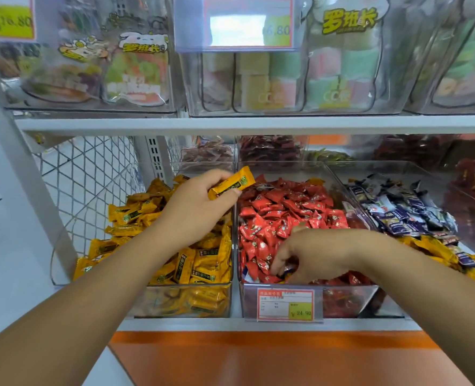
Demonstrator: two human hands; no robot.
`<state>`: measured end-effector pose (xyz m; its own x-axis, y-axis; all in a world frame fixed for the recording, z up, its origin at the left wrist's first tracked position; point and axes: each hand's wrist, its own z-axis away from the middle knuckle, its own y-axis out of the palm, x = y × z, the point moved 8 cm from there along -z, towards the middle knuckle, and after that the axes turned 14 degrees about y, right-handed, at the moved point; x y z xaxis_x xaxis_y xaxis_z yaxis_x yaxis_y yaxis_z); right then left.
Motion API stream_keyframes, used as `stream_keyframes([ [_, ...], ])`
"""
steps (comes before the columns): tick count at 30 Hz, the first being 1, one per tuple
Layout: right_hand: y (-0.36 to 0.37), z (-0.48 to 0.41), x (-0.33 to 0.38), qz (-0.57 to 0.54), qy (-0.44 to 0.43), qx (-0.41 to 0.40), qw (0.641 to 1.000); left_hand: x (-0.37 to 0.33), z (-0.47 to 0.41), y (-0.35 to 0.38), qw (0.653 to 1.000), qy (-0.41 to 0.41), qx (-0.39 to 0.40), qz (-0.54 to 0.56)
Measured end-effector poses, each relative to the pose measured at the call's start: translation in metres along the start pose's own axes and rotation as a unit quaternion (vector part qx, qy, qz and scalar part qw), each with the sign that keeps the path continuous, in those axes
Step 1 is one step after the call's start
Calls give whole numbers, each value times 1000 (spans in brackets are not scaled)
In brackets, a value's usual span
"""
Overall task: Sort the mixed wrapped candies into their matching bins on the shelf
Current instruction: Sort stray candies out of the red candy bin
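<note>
- The left hand (194, 210) pinches a yellow wrapped candy (232, 183) between thumb and curled fingers, holding it above the far right corner of the left bin (175, 305).
- That clear bin is heaped with matching yellow candies (136, 215).
- The right hand (319, 254) reaches palm down into the near part of the middle bin (350, 302), fingers curled into the red candies (286, 207).
- Its fingertips (276, 267) touch a blue-and-white wrapper (287, 271) (I cannot tell whether they actually grip it).
- The right bin (339, 176) holds blue and purple candies (403, 210), with more yellow ones (437, 249) mixed in at its near end.
- A red-and-yellow price label (285, 304) hangs on the middle bin's front.
</note>
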<state>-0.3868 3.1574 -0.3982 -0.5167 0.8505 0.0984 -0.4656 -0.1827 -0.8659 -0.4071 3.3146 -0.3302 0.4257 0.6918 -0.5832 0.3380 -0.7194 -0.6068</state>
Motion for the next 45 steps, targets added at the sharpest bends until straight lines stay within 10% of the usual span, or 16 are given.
stream_keyframes([
  [10, 2, -7, -9, -219, -40, 25, 975, 37, 13, -29, 969, -86, 0, -230],
  [22, 1, -8, -6, -279, -43, -9, 959, -25, 4, 24, 983, 108, 90, -116],
  [37, -56, 15, -7, -646, -142, -120, 741, -31, 5, 5, 989, 85, 85, -88],
  [41, -26, 10, 10, -341, -106, -47, 933, 22, 7, -46, 977, -42, -11, -208],
  [45, 2, -10, 23, -31, -109, -78, 990, 44, 19, -48, 956, -81, 28, -279],
])
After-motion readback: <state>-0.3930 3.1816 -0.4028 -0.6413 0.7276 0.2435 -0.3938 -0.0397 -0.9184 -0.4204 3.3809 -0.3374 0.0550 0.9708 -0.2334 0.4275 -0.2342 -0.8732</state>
